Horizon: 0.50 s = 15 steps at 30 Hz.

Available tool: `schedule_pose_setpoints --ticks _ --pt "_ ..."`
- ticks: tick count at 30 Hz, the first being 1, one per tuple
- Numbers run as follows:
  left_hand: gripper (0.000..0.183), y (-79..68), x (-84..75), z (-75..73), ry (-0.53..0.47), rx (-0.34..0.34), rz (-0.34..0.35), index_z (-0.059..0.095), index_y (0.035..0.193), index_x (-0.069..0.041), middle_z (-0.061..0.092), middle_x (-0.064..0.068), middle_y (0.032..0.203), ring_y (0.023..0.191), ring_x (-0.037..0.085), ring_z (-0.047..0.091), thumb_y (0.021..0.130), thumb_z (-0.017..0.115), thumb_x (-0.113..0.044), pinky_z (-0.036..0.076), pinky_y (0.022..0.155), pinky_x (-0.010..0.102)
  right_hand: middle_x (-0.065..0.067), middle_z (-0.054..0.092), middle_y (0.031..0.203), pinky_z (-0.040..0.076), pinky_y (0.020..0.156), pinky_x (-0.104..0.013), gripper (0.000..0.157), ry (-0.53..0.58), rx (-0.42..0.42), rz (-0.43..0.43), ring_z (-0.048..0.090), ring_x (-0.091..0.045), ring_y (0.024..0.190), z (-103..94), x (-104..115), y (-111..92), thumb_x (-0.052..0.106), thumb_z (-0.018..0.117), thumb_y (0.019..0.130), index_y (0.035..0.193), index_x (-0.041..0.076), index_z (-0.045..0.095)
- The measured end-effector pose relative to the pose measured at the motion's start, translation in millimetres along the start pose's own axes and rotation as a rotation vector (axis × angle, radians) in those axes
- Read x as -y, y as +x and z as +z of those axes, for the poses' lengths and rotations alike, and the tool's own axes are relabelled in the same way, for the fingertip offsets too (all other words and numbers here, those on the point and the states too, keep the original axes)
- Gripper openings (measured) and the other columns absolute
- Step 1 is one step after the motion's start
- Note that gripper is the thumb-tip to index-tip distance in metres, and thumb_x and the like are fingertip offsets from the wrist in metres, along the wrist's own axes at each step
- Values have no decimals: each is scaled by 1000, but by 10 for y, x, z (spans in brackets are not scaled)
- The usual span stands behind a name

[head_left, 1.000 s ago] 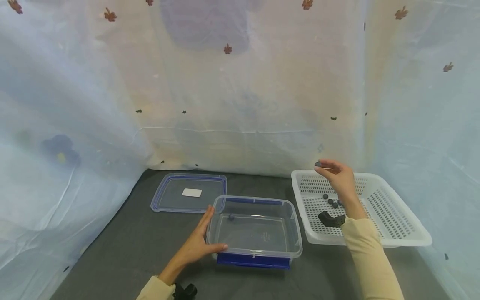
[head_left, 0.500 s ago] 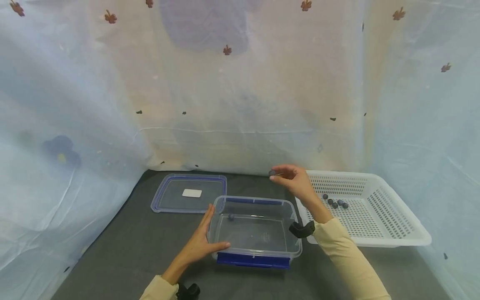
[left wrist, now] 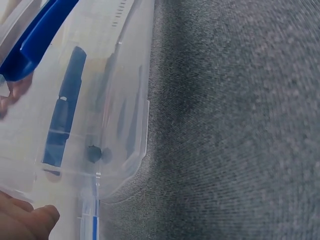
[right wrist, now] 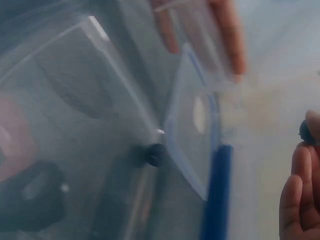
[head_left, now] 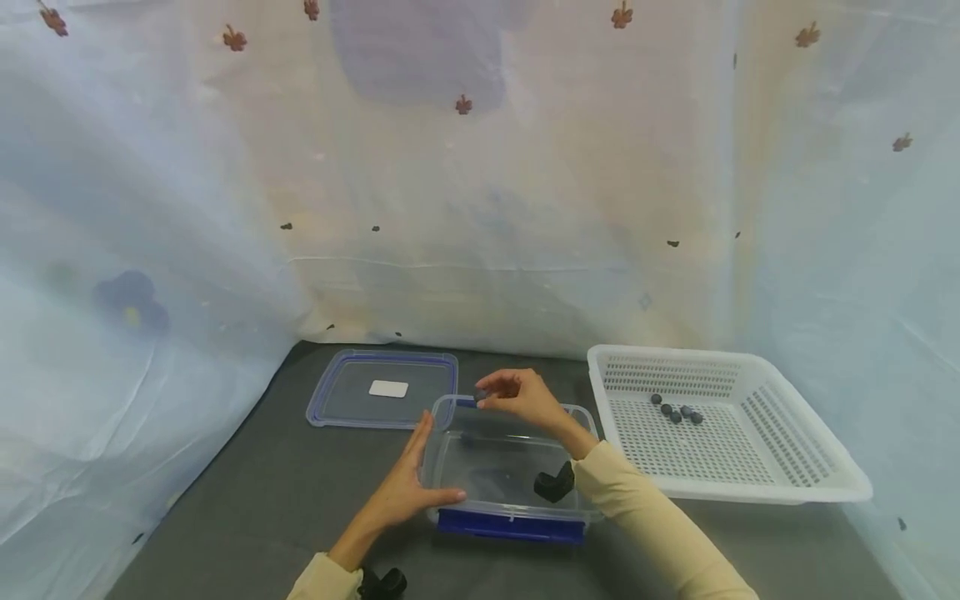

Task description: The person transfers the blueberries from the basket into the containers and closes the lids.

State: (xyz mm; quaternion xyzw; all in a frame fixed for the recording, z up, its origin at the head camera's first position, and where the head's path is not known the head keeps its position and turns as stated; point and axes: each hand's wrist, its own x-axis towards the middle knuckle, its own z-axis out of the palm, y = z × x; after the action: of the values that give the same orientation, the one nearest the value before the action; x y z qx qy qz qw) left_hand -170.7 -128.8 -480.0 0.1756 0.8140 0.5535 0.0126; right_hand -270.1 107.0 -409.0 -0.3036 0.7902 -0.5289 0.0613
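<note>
A clear plastic food container (head_left: 487, 483) with blue clips stands in the middle of the table. One blueberry (left wrist: 94, 154) lies inside it, near the far left corner. Against the container's left side rests my left hand (head_left: 397, 493), fingers extended along the wall and thumb at the front rim. My right hand (head_left: 531, 400) is over the container's back rim and pinches another blueberry (right wrist: 304, 132) between thumb and fingertips. Several more blueberries (head_left: 676, 417) sit in the white perforated basket (head_left: 727, 454) on the right.
The container's flat lid (head_left: 352, 400), blue-edged with a white label (head_left: 388, 388), lies on the dark grey cloth (head_left: 247, 517) behind and left of the container. A pale patterned curtain (head_left: 480, 208) hangs behind the table and along both sides.
My right hand has carried the pinched blueberry leftward and down from above the basket to the container's back rim. My left hand has stayed at the container's left side.
</note>
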Motion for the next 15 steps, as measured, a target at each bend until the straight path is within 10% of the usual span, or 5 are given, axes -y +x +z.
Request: schedule_pose_setpoints --ticks 9,15 --pt "122 -5 -4 6 -11 -11 0 6 155 -2 -1 17 160 144 36 1 69 89 -28 10 110 60 -20 70 96 56 73 -27 26 -35 226 9 68 -19 83 273 -204 124 3 76 82 105 -7 68" --pt "122 -5 -11 12 -12 -14 13 7 154 0 0 17 160 144 36 1 68 90 -23 8 111 57 -2 71 85 54 69 -22 19 -199 247 -3 66 -7 76 394 -330 155 4 79 78 95 1 71"
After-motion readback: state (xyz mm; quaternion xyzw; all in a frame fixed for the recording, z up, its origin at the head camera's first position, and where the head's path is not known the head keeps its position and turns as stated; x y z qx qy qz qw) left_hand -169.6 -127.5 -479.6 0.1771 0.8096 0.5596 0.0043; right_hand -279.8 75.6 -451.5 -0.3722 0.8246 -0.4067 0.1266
